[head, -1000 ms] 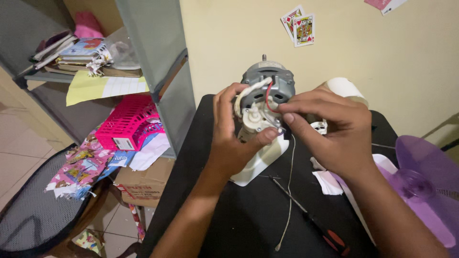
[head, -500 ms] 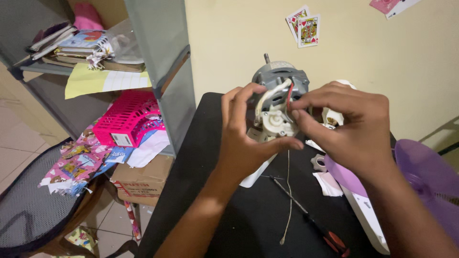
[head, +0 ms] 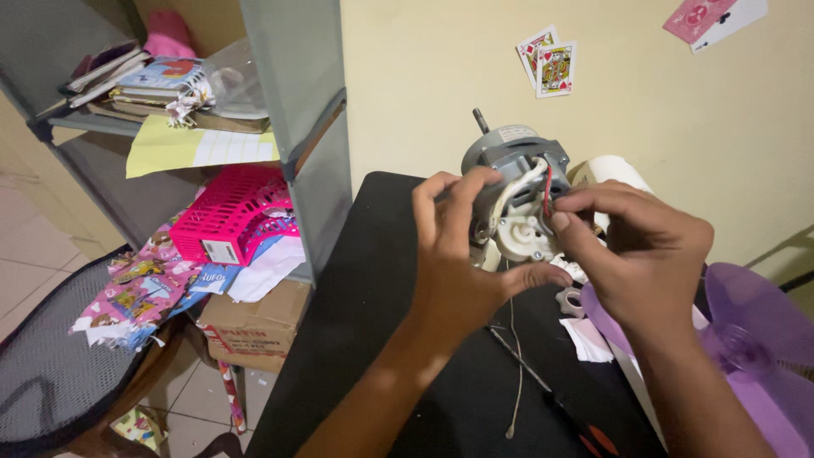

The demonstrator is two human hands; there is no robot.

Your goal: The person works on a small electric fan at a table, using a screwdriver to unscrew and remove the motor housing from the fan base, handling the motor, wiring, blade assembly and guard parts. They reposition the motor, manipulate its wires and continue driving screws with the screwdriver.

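Fan motor [head: 513, 182] stands stripped and uncased; your left hand [head: 462, 254] grips its body, right hand [head: 640, 246] pinches its wires [head: 545, 182], reassembly outstanding.

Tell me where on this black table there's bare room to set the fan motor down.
The black table is bare on its left part, between the grey shelf unit and the left hand. Right of the fan motor it is crowded: screwdriver, paper scraps, purple fan blade.
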